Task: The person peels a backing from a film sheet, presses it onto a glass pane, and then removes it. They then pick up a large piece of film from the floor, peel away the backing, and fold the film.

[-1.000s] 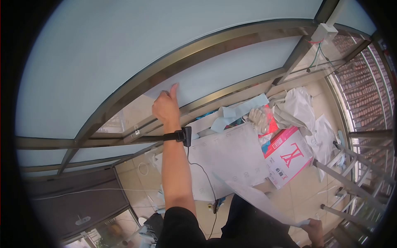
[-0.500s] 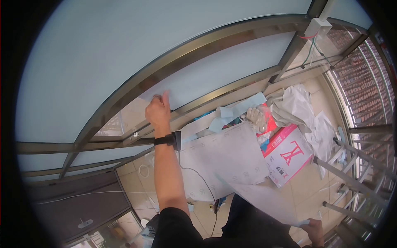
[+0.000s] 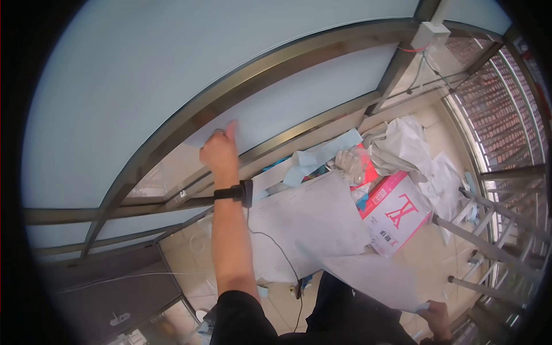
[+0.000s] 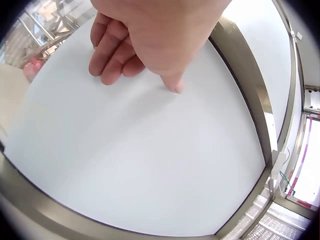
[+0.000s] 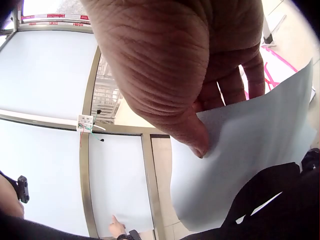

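Observation:
My left hand (image 3: pixel 220 156) is raised against the lower pane of a metal-framed partition, at the left edge of the whitish film (image 3: pixel 313 95) there. In the left wrist view the thumb tip presses the smooth film surface, while the other fingers (image 4: pixel 114 55) hang loosely bent in front of it. Low at the right, my right hand (image 3: pixel 438 321) pinches the edge of a thin, pale flexible sheet (image 3: pixel 374 282) between thumb and fingers. That sheet bows down past my legs. The right wrist view shows the thumb lying on its near face.
Backing paper (image 3: pixel 310 213) printed with numbers lies on the tiled floor below. Beside it are a white and pink box (image 3: pixel 397 215), crumpled plastic (image 3: pixel 408 144) and film offcuts. A metal ladder-like frame (image 3: pixel 489 241) stands at the right. Wires hang from a white junction box (image 3: pixel 431 35).
The head view has shifted slightly, moving the floor items left. My left hand stays at the film's edge with only a small shift; the right hand keeps its hold on the sheet.

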Tool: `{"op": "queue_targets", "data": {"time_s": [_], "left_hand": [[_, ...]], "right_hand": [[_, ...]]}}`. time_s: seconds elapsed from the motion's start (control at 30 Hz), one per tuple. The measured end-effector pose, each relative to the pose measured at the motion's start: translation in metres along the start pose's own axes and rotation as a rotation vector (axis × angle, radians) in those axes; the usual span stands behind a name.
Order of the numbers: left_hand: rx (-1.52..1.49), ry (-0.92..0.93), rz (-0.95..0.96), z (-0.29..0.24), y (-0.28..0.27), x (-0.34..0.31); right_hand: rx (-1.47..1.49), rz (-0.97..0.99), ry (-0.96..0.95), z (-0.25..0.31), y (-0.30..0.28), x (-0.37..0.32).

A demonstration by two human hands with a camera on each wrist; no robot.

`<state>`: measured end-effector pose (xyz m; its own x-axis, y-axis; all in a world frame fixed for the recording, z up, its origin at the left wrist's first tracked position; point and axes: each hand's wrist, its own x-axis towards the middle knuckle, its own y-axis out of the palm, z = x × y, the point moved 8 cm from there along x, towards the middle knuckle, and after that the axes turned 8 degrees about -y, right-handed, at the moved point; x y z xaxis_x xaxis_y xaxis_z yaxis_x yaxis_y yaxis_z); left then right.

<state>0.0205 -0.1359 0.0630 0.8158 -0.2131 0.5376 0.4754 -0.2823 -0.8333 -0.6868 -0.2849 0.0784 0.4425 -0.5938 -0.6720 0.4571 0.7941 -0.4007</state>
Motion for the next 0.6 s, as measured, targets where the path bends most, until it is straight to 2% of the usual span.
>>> {"op": "queue_targets", "data": {"time_s": [0.07,0.17,0.27,0.4,0.5,0.57,0.6], "left_hand": [[0.144,-0.039,-0.014,0.010,0.006,0.005],[0.005,0.022,-0.106,0.024,0.015,0.003],[-0.020,0.000,-0.056,0.024,0.009,0.004],[0.002,0.073,-0.041,0.010,0.002,0.001],[-0.014,-0.021,-0.023,0.019,0.015,-0.007],[-0.386,-0.325,0.062,0.048,0.038,-0.031],[-0.450,-0.356,0.111,0.053,0.054,-0.047]], "right_hand": [[0.016,0.000,0.020,-0.009,0.001,-0.002],[0.152,-0.047,-0.002,-0.015,0.001,-0.004],[0.237,-0.066,0.053,-0.024,-0.003,-0.009],[0.179,-0.006,0.070,-0.029,-0.001,-0.012],[0.202,-0.020,0.062,-0.042,-0.004,-0.011],[0.211,-0.024,0.052,-0.049,-0.006,-0.016],[0.188,-0.030,0.066,-0.054,-0.008,-0.019]]}}
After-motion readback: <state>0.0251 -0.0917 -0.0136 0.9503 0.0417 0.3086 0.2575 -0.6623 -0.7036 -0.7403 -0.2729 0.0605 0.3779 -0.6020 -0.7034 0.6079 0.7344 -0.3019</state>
